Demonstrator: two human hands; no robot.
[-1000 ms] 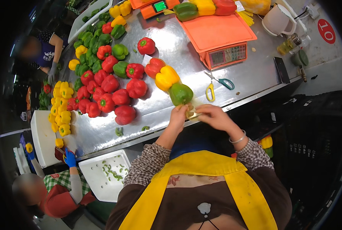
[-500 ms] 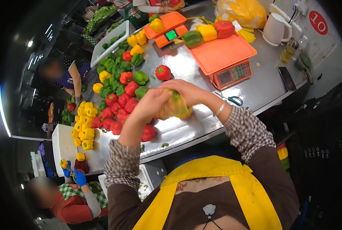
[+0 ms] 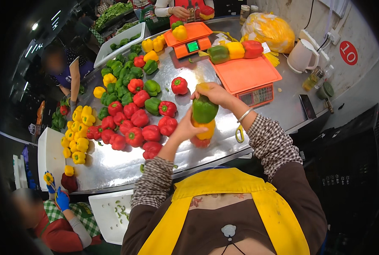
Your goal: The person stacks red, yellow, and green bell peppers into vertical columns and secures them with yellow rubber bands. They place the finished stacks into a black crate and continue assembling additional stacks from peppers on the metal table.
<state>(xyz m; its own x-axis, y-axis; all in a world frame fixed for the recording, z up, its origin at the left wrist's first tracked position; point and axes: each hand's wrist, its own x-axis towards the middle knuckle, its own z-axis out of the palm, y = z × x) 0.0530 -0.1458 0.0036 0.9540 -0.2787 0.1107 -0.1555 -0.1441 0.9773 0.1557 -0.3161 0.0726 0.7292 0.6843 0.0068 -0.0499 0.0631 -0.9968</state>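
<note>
Over the metal table [image 3: 106, 170], left hand [image 3: 184, 128] and right hand [image 3: 214, 94], grip closed, now hold the pepper stack [image 3: 205, 112] upended.

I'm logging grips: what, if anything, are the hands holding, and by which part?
A three-pepper stack: the left hand holds its side at the yellow pepper, the right hand its top end, at the green pepper.
</note>
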